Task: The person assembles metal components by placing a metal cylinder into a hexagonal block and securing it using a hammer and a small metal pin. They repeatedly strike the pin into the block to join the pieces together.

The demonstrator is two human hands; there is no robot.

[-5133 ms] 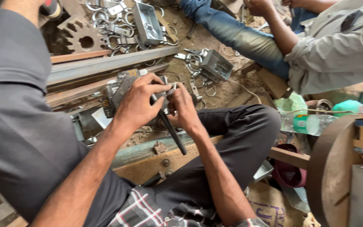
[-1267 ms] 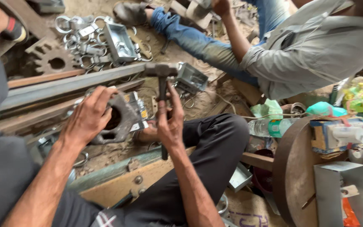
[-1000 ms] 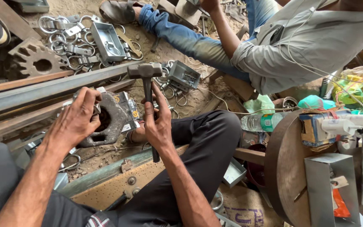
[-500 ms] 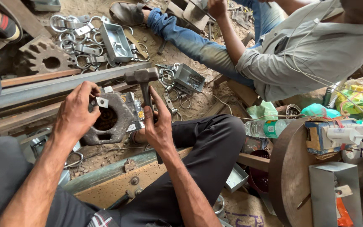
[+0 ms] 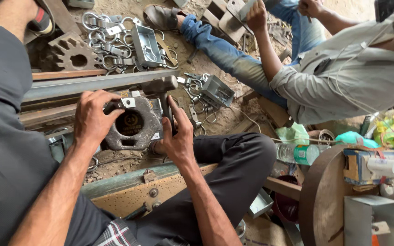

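A rusty, ring-shaped metal block (image 5: 135, 124) rests on the ground, gripped by the left hand (image 5: 92, 116). The right hand (image 5: 178, 136) clasps a hammer (image 5: 160, 89), seemingly lower than before.

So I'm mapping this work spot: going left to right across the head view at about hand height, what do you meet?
Left hand → round iron block → hammer → right hand → small metal box → other person's grey shirt.
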